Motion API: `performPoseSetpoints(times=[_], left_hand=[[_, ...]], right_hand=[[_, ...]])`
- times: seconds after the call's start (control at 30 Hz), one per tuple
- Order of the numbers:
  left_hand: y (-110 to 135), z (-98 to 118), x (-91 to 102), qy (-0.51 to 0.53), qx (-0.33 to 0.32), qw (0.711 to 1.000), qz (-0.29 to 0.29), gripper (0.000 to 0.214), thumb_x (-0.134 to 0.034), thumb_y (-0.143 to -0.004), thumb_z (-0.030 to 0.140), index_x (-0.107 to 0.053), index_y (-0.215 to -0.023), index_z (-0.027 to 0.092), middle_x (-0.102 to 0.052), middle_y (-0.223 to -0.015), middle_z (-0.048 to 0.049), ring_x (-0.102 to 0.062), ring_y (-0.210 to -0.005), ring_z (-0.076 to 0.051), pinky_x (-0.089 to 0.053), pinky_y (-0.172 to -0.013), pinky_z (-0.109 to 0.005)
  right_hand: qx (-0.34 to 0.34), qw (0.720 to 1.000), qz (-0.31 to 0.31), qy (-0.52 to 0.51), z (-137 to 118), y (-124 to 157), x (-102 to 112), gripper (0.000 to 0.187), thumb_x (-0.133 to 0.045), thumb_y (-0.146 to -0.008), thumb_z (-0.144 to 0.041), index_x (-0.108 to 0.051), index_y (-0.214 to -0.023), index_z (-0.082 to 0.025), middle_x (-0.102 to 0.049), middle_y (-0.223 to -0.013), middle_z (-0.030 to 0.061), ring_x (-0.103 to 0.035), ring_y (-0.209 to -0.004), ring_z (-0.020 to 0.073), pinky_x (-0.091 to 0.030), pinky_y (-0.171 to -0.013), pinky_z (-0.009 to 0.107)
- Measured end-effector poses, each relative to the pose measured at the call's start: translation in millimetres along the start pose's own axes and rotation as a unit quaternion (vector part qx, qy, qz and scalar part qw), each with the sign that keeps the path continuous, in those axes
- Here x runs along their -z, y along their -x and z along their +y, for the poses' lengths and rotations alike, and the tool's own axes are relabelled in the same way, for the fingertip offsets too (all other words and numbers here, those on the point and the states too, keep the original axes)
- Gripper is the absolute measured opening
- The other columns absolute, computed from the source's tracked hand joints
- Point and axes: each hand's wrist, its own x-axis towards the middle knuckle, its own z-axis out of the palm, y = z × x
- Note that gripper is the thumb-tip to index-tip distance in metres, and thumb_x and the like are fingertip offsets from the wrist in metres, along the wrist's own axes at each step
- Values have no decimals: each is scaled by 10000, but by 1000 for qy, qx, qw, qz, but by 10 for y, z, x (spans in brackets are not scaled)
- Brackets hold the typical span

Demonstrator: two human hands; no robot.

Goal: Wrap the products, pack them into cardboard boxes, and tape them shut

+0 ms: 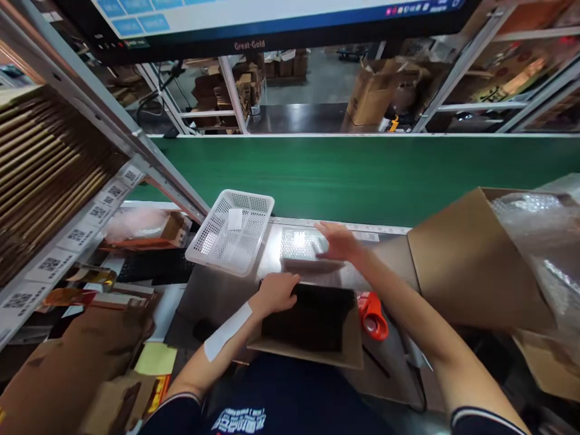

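Observation:
My left hand (275, 292) rests on the far left edge of a small open cardboard box (312, 326) with a dark inside, fingers curled over its rim. My right hand (339, 241) lies flat, fingers stretched, on a package wrapped in bubble film (301, 246) that sits on the steel worktop just beyond the box. A white strip is stuck on my left forearm. A white perforated plastic basket (233, 232) stands tilted to the left of the package, with a small white slip in it.
A green conveyor belt (371, 175) runs across behind the worktop. An orange tape dispenser (374, 314) lies right of the small box. A large open carton (471, 260) with bubble film sits at right. Shelving with QR labels (77, 235) stands at left, a monitor overhead.

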Motion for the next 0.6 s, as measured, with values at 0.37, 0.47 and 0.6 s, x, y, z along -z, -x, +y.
performPoseSetpoints(times=[0.37, 0.47, 0.6], left_hand=[[-38, -82, -12, 39, -27, 999, -13, 266, -519, -893, 241, -600, -1146, 228, -712, -1136, -98, -700, -1051, -314, -545, -851, -421], [-27, -86, -19, 43, -35, 998, -1, 274, -511, -885, 219, -602, -1143, 230, -717, -1106, -92, -707, -1039, -307, -551, -829, -412], [-18, -99, -74, 42, -33, 998, 21, 302, -506, -891, 195, -615, -1171, 219, -728, -1098, -116, -719, -1013, -316, -554, -812, -415]], right_hand=[[72, 986, -134, 66, 6, -494, -517, 1203, -846, -676, -420, -223, -1658, -117, -348, -1590, 354, -392, -1433, 485, -387, -1092, 567], [6, 992, -123, 33, 78, -392, -307, 1171, -833, -700, -434, -232, -1653, -117, -367, -1571, 342, -432, -1406, 449, -407, -1063, 492], [-9, 999, -37, 11, 125, 24, 323, 1155, -809, -713, -463, -236, -1638, -75, -428, -1514, 313, -517, -1307, 421, -468, -997, 461]])
